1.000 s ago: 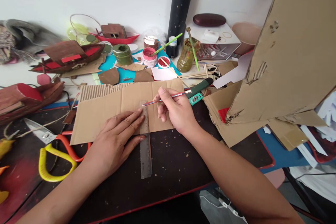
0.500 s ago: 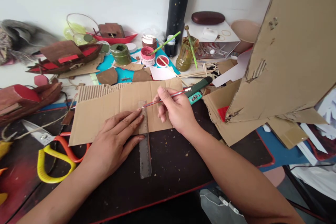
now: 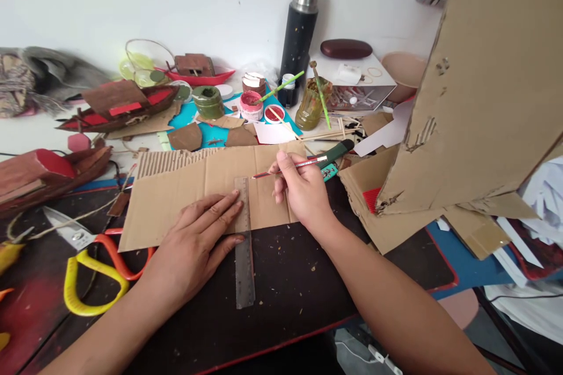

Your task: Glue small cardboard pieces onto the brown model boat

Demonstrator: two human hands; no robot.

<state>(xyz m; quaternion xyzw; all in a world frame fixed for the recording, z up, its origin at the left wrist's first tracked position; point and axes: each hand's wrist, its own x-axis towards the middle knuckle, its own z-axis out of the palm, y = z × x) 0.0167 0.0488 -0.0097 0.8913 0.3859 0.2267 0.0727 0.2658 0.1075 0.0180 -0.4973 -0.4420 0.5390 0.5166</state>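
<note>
Big cardboard box [image 3: 492, 88], right: cut off by top and right edges, hides the desk behind it. White wall behind. Dark desk top [image 3: 290, 269] with red edging, speckled with crumbs; near edge out of frame. One flat cardboard sheet [image 3: 176, 193] at centre, corrugation bared along its upper left. Two model boats, left, one half cut off. One black flask [image 3: 299, 35]. One pair of yellow-orange scissors [image 3: 92, 269], blades partly under the sheet. One clear ruler [image 3: 244, 246], upright across the sheet's lower edge. Left hand [image 3: 193, 246]: flat, fingers spread, pressing sheet and ruler. Right hand [image 3: 303, 190]: fingers pinched on one red pencil [image 3: 290, 165], tip beside the ruler's top end; contact with the sheet unclear. Paint pots: count uncertain.
</note>
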